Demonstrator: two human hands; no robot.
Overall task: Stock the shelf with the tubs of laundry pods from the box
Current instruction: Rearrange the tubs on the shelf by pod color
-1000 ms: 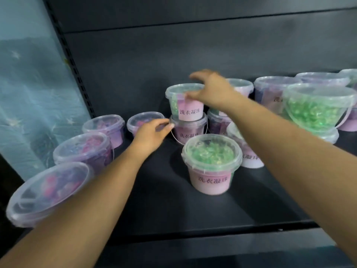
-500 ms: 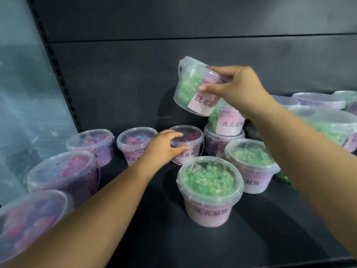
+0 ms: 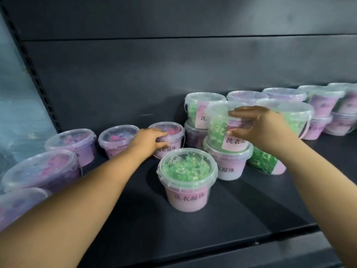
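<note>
The held tub [image 3: 222, 128], clear-lidded and full of green pods, is just behind and to the right of the front tub [image 3: 186, 178], one tier up. It sits on, or a hair above, the lid of the base tub [image 3: 229, 163]; whether the two touch cannot be told. The right hand [image 3: 260, 126] grips its side, fingers [image 3: 243, 111] spread round the rim and the thumb low against the label.

Just behind and left of the front tub, the left hand [image 3: 149, 141] holds the pink tub [image 3: 170, 136], its fingers [image 3: 160, 134] curled over the lid's near edge and the thumb on the wall below.

This looks like the placing step: a second tier is being built behind the front tub, and the held tub is about to be seated. The next move calls for centring it on the base tub's lid so that it stands level, then opening the fingers without tipping it towards the front tub. The left hand seems set to shift or steady the pink tub.

Farther behind and right of the front tub stand more stacked tubs [image 3: 286, 105], green and pink. To its left a row of pink tubs [image 3: 71, 142] curves towards the camera. All rest on the dark shelf [image 3: 193, 233]. The box is not in view.
</note>
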